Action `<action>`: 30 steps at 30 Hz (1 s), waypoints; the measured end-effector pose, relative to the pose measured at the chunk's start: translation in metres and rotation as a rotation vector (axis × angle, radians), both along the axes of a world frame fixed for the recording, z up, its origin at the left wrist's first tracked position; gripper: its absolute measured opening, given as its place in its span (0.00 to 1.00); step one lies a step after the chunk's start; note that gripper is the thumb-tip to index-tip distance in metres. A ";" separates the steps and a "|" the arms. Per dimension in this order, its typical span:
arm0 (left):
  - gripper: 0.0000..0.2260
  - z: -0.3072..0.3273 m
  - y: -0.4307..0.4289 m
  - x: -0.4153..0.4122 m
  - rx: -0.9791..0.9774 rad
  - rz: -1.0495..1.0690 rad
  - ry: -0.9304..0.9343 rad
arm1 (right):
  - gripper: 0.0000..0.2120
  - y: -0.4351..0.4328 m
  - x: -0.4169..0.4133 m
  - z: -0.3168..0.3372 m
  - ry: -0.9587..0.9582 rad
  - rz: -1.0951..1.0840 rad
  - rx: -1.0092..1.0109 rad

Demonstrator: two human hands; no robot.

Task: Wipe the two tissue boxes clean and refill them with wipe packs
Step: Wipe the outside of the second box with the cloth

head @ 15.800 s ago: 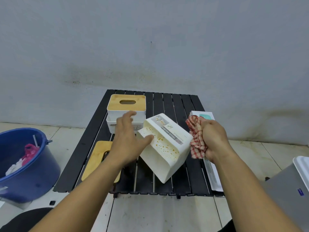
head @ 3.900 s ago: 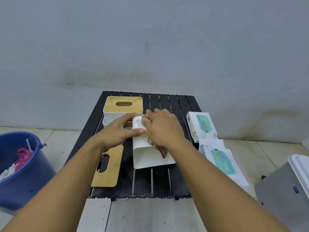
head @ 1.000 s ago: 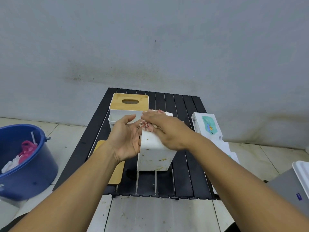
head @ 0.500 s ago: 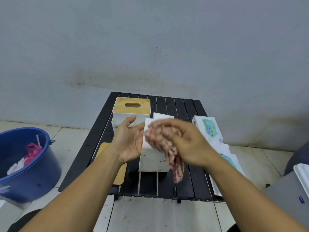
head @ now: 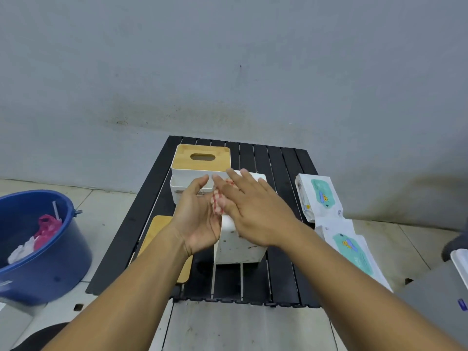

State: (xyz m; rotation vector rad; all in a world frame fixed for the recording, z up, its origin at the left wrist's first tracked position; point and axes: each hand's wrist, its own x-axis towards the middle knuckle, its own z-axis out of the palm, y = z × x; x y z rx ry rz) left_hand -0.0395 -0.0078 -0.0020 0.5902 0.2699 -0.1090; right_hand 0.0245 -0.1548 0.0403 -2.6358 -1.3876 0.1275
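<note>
Left hand (head: 200, 219) has a wide grip: flat palm on the left side of the box (head: 240, 247). Right hand (head: 255, 211) is wide too, w/ straight fingers pressing the cloth (head: 217, 203) onto the box's upper part. Its thumb is hidden, so I can't tell if it pinches the cloth. The box stands on the desk (head: 281, 158), mid-front, w/ brown spots low on its near face.

I think the box is light, stiff plastic, prob. smooth & a bit slippy, so it could slide or tip when rubbed — best held by two flat sides or by the rim. The cloth is soft & floppy, so bunch it up to hold it. The packs (head: 319, 196) at the right edge look soft & squishy — take one by its long sides.

Hard to see: the inside of the box, most of the cloth, the far side. The 2nd box (head: 177, 184) behind is partly blocked by fingers. A loose lid (head: 157, 229) is half hidden under the left arm. Fingertips are blurry.
</note>
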 end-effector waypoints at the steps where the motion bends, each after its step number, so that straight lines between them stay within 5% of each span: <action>1: 0.31 0.001 0.000 -0.001 -0.017 -0.009 -0.011 | 0.25 0.003 0.009 0.001 0.008 -0.014 -0.010; 4: 0.32 0.003 -0.003 -0.002 -0.030 -0.020 -0.014 | 0.25 0.013 0.041 0.001 0.084 -0.081 -0.024; 8: 0.21 0.007 -0.011 -0.001 0.108 0.020 0.011 | 0.24 0.021 0.072 -0.006 0.187 -0.186 0.060; 20: 0.18 0.007 -0.022 -0.003 0.170 0.141 0.067 | 0.25 -0.025 0.001 -0.013 0.026 -0.027 0.113; 26: 0.16 0.014 -0.024 -0.005 0.245 0.159 0.091 | 0.24 -0.041 0.003 -0.020 0.465 -0.388 0.520; 30: 0.15 0.020 -0.027 -0.011 0.383 0.148 0.109 | 0.18 -0.048 0.017 -0.031 1.064 -0.729 0.904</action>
